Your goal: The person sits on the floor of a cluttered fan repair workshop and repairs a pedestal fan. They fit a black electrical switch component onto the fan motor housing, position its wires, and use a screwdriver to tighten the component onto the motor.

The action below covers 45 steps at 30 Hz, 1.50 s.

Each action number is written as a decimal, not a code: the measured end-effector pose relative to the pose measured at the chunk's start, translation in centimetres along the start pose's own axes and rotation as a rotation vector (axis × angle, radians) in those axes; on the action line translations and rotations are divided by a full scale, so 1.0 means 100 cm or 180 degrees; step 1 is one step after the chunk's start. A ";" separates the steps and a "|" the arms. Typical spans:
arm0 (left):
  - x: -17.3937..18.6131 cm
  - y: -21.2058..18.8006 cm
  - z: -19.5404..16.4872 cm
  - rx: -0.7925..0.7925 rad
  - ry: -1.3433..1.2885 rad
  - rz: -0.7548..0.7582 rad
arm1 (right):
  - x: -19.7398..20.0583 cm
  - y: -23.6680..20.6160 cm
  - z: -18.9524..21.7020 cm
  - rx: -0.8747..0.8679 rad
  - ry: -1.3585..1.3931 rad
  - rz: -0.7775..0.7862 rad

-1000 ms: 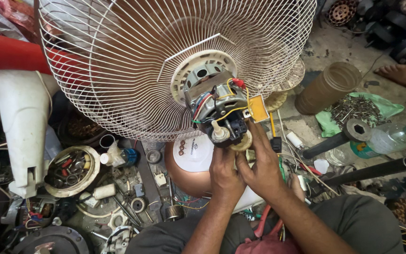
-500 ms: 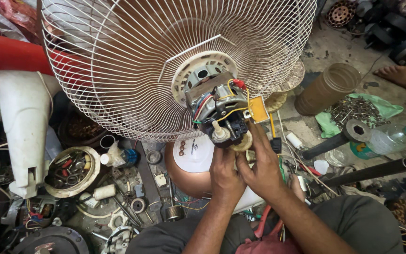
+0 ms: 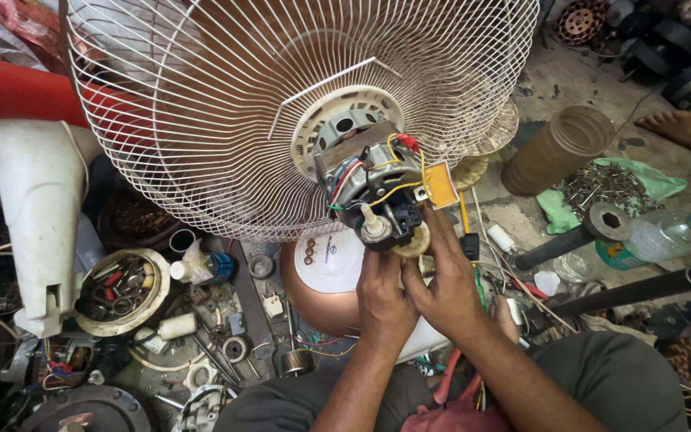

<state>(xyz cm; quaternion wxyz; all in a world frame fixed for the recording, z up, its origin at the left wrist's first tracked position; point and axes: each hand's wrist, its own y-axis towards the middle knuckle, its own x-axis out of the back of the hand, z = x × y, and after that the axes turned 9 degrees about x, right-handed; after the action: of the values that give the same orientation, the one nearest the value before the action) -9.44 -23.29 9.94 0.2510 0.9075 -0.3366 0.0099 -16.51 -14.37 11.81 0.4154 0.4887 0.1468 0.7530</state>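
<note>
A bare fan motor (image 3: 365,172) with coloured wires and a yellow capacitor (image 3: 440,185) sits on the back of a white wire fan guard (image 3: 225,96). My left hand (image 3: 383,290) reaches up under the motor, fingers at its black gear housing (image 3: 397,220). Beside it, my right hand (image 3: 445,282) grips the same lower end near a tan round gear (image 3: 414,242). Both hands hold the motor's bottom part; what lies between the fingers is hidden.
A white fan stand piece (image 3: 37,200) lies left. A round tray of small parts (image 3: 121,290), a copper bowl with a white lid (image 3: 325,276), a brown plastic cup (image 3: 557,150), screws on green cloth (image 3: 605,186), black pipes (image 3: 625,292) and another person's foot (image 3: 685,128) surround me.
The view has drifted slightly; my hands stay at the motor's lower end with only small finger shifts.
</note>
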 end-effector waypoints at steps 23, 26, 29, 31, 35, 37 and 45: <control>-0.001 0.001 0.002 -0.0068 0.0053 -0.0048 | 0.000 0.003 0.005 0.0043 0.0044 -0.0050; -0.002 0.000 0.003 -0.0022 0.0034 -0.0032 | 0.001 0.004 0.005 0.0025 0.0082 -0.0045; -0.003 -0.001 0.004 -0.0043 0.0058 -0.0055 | 0.001 0.004 0.006 -0.0001 0.0110 -0.0050; -0.003 -0.001 0.005 0.0014 0.0071 -0.0029 | 0.001 0.004 0.006 0.0005 0.0087 -0.0049; -0.003 -0.001 0.005 -0.0049 0.0104 -0.0050 | 0.001 0.004 0.007 0.0009 0.0075 -0.0054; -0.003 0.000 0.005 -0.0055 0.0116 -0.0048 | 0.001 0.004 0.006 -0.0017 0.0119 -0.0050; -0.004 -0.002 0.006 0.0007 0.0128 -0.0023 | 0.001 0.003 0.003 0.0083 -0.0043 -0.0075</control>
<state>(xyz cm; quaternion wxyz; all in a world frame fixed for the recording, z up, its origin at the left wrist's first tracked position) -9.75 -23.19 9.27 0.2568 0.9086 -0.3282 0.0276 -16.40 -14.58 12.19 0.4188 0.4975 0.1596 0.7427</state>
